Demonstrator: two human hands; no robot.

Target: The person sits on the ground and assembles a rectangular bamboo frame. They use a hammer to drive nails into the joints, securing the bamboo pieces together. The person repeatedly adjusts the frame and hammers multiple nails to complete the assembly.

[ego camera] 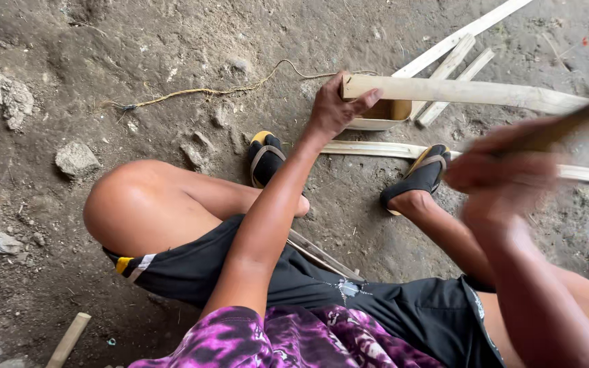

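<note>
**No packaging, labels, signs or screens in your view**

You are looking down at bare dirt ground, and nothing on it counts as a package, a label, a sign or a screen. No box, wrapper, printed tag, board or display shows anywhere around you.
</note>
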